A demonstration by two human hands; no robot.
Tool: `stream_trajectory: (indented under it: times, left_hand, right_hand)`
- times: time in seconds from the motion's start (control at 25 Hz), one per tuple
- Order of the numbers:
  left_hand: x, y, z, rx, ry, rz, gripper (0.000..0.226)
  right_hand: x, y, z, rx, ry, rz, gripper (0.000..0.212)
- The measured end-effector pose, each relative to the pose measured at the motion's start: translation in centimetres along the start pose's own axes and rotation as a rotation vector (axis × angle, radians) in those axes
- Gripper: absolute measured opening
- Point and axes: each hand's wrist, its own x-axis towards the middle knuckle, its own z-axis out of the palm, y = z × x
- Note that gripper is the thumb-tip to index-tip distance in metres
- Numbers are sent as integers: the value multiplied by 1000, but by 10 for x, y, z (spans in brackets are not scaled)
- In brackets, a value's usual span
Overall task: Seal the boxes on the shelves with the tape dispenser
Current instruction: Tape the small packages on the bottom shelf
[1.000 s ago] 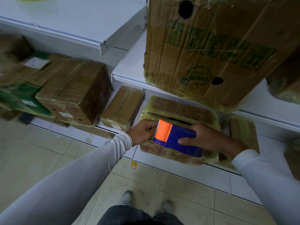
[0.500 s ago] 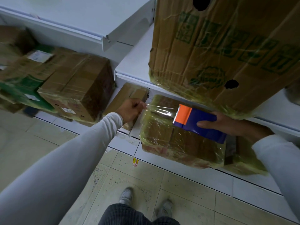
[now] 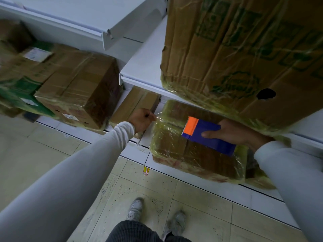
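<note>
Down low, the right hand (image 3: 234, 132) grips the blue and orange tape dispenser (image 3: 206, 135) on top of a wrapped box (image 3: 176, 151) on the bottom shelf (image 3: 132, 151). Beside it, the left hand (image 3: 141, 120) pinches the clear tape (image 3: 158, 117).

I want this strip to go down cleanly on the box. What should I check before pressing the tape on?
1. Left hand pinches the tape end: ok.
2. Right hand grips the tape dispenser: ok.
3. Tape stretched clear between hand and dispenser: ok.
4. Dispenser held over the box on the bottom shelf: ok.
5. Tape lined up with the box seam: cannot tell.
6. Tape touching the box yet: cannot tell.
</note>
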Motion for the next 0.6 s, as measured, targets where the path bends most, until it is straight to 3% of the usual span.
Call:
stream_trajectory:
  times: [0.16, 0.28, 0.36, 0.6]
  left_hand:
    - [1, -7, 13, -184, -32, -165, 27]
    - [0, -12, 27, -445, -48, -295, 15]
    - [1, -15, 30, -482, -40, -317, 16]
    - [-9, -11, 36, -94, 202, 23, 11]
  right_hand:
    - [1, -2, 5, -25, 18, 24, 33]
    - [1, -2, 7, -4, 32, -10, 35]
    - [3, -2, 7, -13, 30, -15, 37]
    - [6, -4, 8, -43, 22, 5, 42]
